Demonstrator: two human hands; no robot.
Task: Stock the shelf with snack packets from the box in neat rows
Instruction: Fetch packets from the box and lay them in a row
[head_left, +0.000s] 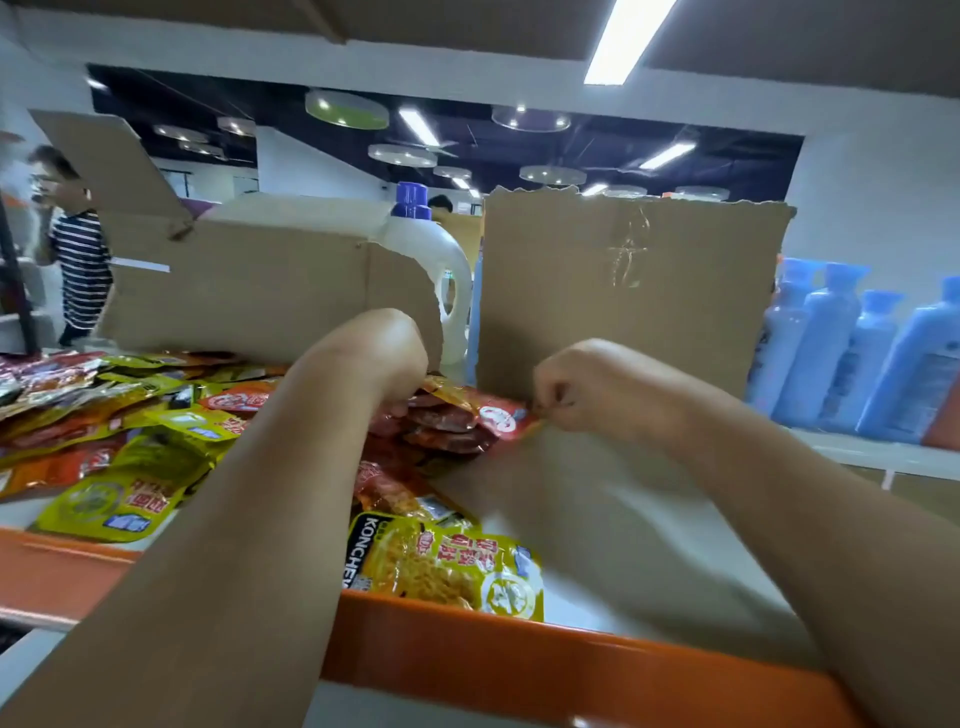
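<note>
Two hands are on the shelf, both at one small stack of red packets (441, 426) near mid-shelf.

- Left hand (384, 358): bent down at the wrist onto the left end of the stack. Its fingers are mostly hidden under the hand, so I cannot tell if they grip or only press.
- Right hand (576, 384): fingers curled, with thumb and fingertip pinching the right corner of the top packet (498, 415). That packet is red with a white round logo.
- Yellow KONCHE packet (447, 566): lies flat just in front of the stack, against the orange shelf lip (519, 654), between my two forearms.
- Loose heap of yellow and red packets (130, 441): spreads over the left part of the shelf, overlapping, not in rows.
- Cardboard box (249, 280): stands behind the heap with its flaps up, and the left hand is just in front of its right corner.
- Cardboard panel (623, 296): stands upright behind the right hand, with a torn top edge.
- White detergent jug (436, 260): purple cap, standing between box and panel.
- Blue bottles (831, 353): in a row at far right.
- Person in a striped shirt (78, 260): at far left, beyond the shelf.
</note>
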